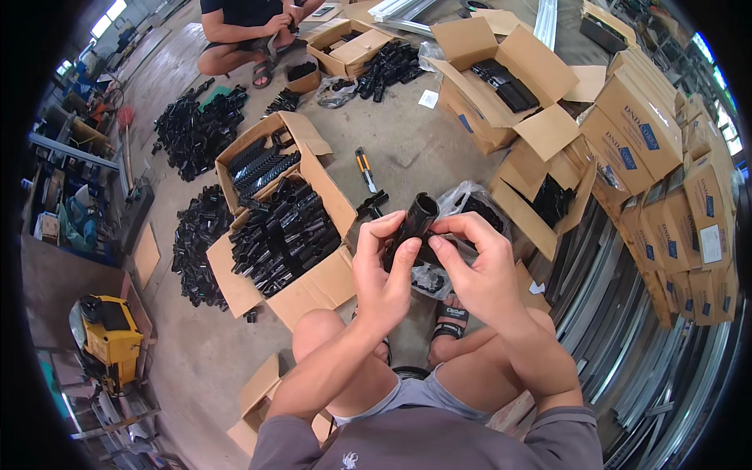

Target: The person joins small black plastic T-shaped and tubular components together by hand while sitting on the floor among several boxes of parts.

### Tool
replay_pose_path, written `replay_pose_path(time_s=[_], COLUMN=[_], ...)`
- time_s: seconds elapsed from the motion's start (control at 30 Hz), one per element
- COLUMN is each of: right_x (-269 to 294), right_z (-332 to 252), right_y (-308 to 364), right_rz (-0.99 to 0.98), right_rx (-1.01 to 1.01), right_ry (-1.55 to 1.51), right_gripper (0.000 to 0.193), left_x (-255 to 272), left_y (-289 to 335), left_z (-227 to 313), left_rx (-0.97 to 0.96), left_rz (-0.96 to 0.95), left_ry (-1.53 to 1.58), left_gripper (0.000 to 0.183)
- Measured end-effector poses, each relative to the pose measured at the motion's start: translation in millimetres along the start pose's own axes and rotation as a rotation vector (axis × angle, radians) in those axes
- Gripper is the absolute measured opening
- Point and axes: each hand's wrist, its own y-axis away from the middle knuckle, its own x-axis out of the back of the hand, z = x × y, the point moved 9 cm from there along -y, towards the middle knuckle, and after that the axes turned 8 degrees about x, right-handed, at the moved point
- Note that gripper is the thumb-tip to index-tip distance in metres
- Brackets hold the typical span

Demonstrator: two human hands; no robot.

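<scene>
In front of my knees, my left hand [382, 270] is closed around a glossy black tubular fitting [421, 213], its open round end tilted up. My right hand [482, 270] pinches at the fitting's right side with thumb and forefinger; whether a separate small piece is between them I cannot tell. Below and behind the hands lies a clear plastic bag [468, 196] of small black parts, partly hidden. Another black fitting [374, 205] rests on the floor just left of it. A utility knife [365, 170] with an orange handle lies farther off.
A divided carton [338, 192] full of black fittings stands to the left, beside loose heaps of black parts [202, 129]. Open cartons [470, 129] and stacked boxes [634, 125] are at right, above long metal profiles [595, 329]. Another person [243, 31] squats at the far left.
</scene>
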Motion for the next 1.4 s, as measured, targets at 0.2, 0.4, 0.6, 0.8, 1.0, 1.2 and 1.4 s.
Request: replay_pose_path(time_s=[0.2, 0.4, 0.6, 0.8, 1.0, 1.2, 1.4], right_x=[1.2, 1.9, 0.6, 0.1, 0.7, -3.8, -1.8], right_z=[-3.5, -10.8, -11.5, -7.3, -16.2, 0.5, 11.3], right_y=[3.4, 4.7, 6.0, 8.0, 6.7, 8.9, 10.7], right_rz=[0.044, 0.060, 0.072, 0.081, 0.070, 0.113, 0.133], right_rx=[0.039, 0.095, 0.127, 0.107, 0.200, 0.007, -0.012], right_ry=[0.022, 0.119, 0.197, 0.131, 0.266, -0.005, -0.069], right_gripper=[0.011, 0.010, 0.010, 0.010, 0.012, 0.014, 0.013], left_x=[-2.6, -3.6, -2.9, -2.0, -0.6, -1.4, -3.2], left_y=[2.2, 3.9, 4.4, 5.6, 5.8, 5.9, 6.6], left_z=[1.9, 1.2, -1.0, -2.1, -3.9, -5.0, -4.5], left_rx=[-0.011, -0.009, -0.009, -0.024, -0.001, -0.018, -0.016], left_rz=[-0.001, 0.004, 0.017, 0.011, 0.010, 0.014, 0.006], left_ry=[0.039, 0.054, 0.054, 0.024, 0.050, 0.060, 0.046], left_gripper=[0.028, 0.028, 0.028, 0.028, 0.028, 0.028, 0.028])
